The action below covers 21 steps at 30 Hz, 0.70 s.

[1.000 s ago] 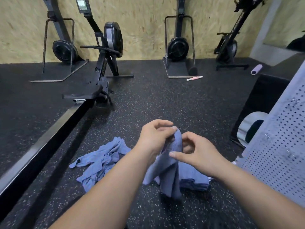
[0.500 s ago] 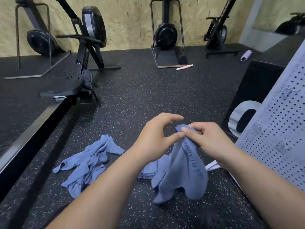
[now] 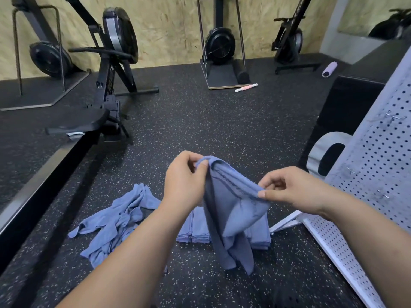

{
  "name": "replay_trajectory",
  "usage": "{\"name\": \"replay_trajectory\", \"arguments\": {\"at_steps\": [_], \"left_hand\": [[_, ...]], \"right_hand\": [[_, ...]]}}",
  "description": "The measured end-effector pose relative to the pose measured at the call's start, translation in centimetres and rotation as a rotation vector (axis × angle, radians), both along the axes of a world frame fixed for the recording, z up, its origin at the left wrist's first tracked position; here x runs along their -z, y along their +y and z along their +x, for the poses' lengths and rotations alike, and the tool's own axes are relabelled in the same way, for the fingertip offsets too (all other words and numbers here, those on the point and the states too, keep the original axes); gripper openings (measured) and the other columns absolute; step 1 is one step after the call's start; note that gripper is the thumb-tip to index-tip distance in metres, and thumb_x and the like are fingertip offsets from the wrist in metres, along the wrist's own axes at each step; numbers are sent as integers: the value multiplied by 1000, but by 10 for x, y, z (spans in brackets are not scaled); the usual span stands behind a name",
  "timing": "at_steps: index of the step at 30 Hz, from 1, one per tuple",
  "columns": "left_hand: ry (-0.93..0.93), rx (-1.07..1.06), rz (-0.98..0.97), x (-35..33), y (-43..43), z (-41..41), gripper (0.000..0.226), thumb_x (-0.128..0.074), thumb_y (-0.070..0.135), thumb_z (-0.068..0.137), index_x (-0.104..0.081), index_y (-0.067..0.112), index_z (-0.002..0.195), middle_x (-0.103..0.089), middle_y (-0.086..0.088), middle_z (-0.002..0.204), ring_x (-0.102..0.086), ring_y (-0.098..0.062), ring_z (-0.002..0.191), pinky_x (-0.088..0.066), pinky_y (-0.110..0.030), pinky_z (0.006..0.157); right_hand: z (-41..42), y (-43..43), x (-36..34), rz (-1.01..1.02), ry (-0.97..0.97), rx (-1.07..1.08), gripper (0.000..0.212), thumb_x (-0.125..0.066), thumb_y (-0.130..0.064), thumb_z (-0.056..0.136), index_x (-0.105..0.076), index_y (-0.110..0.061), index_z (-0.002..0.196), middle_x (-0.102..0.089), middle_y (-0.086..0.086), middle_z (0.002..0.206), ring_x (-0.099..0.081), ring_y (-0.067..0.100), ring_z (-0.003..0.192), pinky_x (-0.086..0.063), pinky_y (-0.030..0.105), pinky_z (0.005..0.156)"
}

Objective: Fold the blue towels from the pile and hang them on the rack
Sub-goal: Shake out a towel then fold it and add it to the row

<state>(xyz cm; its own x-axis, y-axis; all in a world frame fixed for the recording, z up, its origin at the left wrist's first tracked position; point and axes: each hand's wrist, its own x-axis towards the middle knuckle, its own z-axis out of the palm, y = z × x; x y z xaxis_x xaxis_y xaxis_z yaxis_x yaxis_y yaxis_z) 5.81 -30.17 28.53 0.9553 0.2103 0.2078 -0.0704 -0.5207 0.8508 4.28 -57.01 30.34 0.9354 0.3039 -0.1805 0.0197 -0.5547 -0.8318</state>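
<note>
Blue and limp, the towel (image 3: 231,210) is hanging between the two hands above the speckled rubber floor (image 3: 200,130). The left hand (image 3: 184,181) is pinching one top corner with thumb and fingers, and the right hand (image 3: 291,190) is pinching the other end of the same edge, so the rest is drooping below. Behind it a stack of folded towels (image 3: 195,230) is lying on the floor, with the crumpled pile (image 3: 115,221) just to its left. The white perforated rack (image 3: 373,165) is standing at the right, near the stack.
</note>
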Motion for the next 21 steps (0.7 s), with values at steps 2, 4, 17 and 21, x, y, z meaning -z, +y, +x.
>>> {"name": "replay_trajectory", "arguments": {"at_steps": [2,4,17,21], "left_hand": [[75,61,125,5,4,1,12,-68,23,92,-63,34,95,-67,11,106,-62,-2,95,-51,-34,87],[68,283,118,7,4,-3,32,-71,19,89,-60,38,112,-64,18,125,-59,2,118,-48,-39,106],[-34,246,-13,1,-4,-10,9,-73,27,97,-73,29,89,-72,13,75,-62,-3,67,-49,-21,66],[98,110,246,8,9,-2,12,-65,32,97,-64,30,85,-68,11,85,-63,-7,77,-50,-31,74]], "right_hand": [[3,-1,0,20,-68,19,2,-77,-15,96,-76,-16,94,-70,2,77,-56,8,66,-46,19,59],[6,3,2,-6,-188,3,6,-74,-17,98,-72,-22,95,-71,6,82,-58,14,68,-49,30,63],[4,10,8,-220,-119,-131,13,-87,-28,86,-75,-26,85,-74,-11,74,-54,2,62,-44,22,62],[10,0,12,-271,-262,124,14,-86,-37,86,-75,-30,81,-74,-7,73,-58,7,62,-44,29,61]]}}
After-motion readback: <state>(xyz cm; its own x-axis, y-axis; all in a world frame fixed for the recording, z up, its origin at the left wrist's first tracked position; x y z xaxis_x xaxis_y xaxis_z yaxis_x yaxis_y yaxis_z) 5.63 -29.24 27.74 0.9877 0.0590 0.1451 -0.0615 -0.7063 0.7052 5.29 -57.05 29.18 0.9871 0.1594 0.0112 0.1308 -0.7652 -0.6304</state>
